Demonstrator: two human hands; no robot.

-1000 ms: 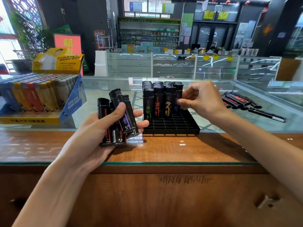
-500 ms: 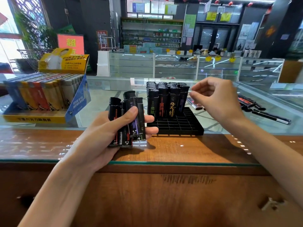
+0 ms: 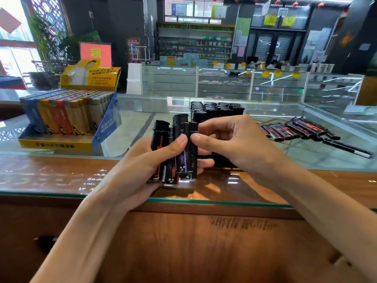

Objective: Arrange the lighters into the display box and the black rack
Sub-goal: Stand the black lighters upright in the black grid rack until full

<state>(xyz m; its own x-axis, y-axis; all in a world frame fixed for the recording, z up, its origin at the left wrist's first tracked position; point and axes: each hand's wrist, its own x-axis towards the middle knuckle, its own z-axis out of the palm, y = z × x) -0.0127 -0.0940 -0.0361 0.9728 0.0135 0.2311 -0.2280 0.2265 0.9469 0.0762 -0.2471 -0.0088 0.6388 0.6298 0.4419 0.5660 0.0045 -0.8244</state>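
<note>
1. The left hand [image 3: 142, 166] is closed round a fan of slim black plastic lighters [image 3: 175, 152], thumb pressed across their fronts. It hovers over the near wooden edge of the glass-topped counter [image 3: 61, 176].
2. Those lighters stand roughly upright, caps up, long axis running near-to-far and slightly tilted. The rightmost one sits just beside the right hand's thumb tip.
3. The right hand [image 3: 234, 144] comes in from the right, thumb and forefinger pinched close at that rightmost lighter. Contact looks made or nearly so; cannot tell if it grips.
4. Judgement: the right hand is nearer, and the next move is a pull up and right, then across to the rack.
5. The black gridded plastic rack [image 3: 216, 113] sits directly behind both hands, mid-counter, its back rows filled. Its empty front slots are hidden by the hands.
6. The yellow and blue cardboard display box [image 3: 67, 123] of coloured lighters sits toward the left edge.
7. Loose black lighters with red print [image 3: 295, 129] lie flat toward the right edge; the count is blurred.
</note>
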